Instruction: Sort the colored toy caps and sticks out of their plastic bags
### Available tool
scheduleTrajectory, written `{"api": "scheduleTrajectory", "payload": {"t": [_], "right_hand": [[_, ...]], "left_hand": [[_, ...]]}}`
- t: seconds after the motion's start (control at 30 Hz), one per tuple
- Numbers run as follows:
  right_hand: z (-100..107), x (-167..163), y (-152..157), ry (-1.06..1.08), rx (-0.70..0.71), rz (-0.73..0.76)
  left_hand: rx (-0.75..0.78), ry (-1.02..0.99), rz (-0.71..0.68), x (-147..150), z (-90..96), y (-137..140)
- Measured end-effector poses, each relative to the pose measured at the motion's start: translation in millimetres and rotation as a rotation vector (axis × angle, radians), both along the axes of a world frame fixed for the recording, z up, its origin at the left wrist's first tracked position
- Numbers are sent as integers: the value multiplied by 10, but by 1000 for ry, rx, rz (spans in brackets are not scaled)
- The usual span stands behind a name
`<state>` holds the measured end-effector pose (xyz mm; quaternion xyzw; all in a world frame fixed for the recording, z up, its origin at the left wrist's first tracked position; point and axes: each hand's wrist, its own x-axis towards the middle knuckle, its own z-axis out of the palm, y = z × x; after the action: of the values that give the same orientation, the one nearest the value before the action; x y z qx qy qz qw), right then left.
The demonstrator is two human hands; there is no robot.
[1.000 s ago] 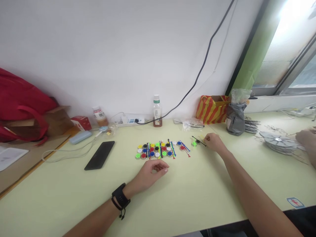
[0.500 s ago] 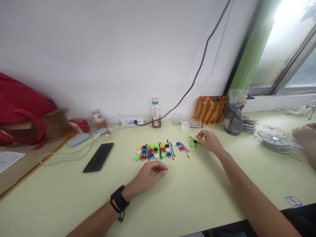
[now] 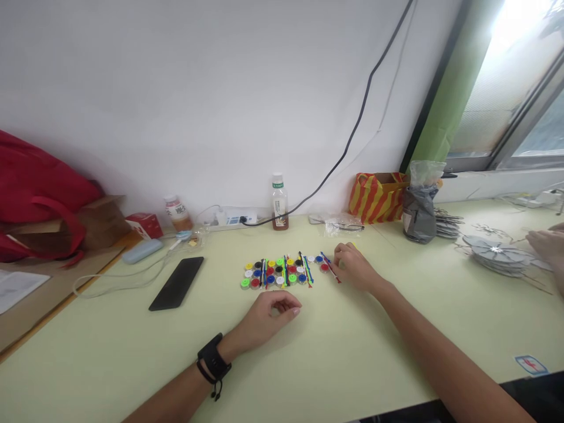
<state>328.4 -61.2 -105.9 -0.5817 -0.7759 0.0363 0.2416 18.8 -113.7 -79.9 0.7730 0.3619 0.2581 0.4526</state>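
Observation:
My left hand [image 3: 271,320] rests on the table in front of the rows of small coloured discs [image 3: 278,270], its fingers loosely curled, thumb apart and nothing held. Thin coloured plastic sticks [image 3: 305,270] lie between the disc columns. My right hand [image 3: 355,269] is at the right end of the rows, fingers bent down and together beside a red-and-white stick [image 3: 336,275] and a red disc [image 3: 325,268]. Its fingertips and anything in them are hidden. A small yellow bit shows behind its knuckles.
A black phone [image 3: 177,284] lies on the left. Behind the discs stand a drink bottle [image 3: 279,205] and a power strip [image 3: 240,218]. A striped bag [image 3: 376,198] and a grey bag [image 3: 418,217] stand back right. Another person's hand [image 3: 546,242] is near stacked grey discs [image 3: 497,255].
My right hand has moved left and down toward the rows. The black stick at its fingertips and the green and black pieces beside it are now out of sight. My left hand stays put.

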Motion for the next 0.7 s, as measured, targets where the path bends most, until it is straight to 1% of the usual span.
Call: {"api": "scheduleTrajectory", "payload": {"t": [0.1,0.17,0.23,0.4,0.7], "right_hand": [[24,6,1,-12,50,-62],[41,12,-3,-26,58,-86],[59,22,-10,-15,33,-54],[82,42,-21,31,-39,114],[54,14,-8,-17,-38,110]], "left_hand": [[2,-3,3,1,2,-1],[2,-6,-1,-2,2,-8],[1,-7,-1,-5,4,-16],[6,-3,2,-9,4,-24],[10,-1,2,-5,2,-19]]}}
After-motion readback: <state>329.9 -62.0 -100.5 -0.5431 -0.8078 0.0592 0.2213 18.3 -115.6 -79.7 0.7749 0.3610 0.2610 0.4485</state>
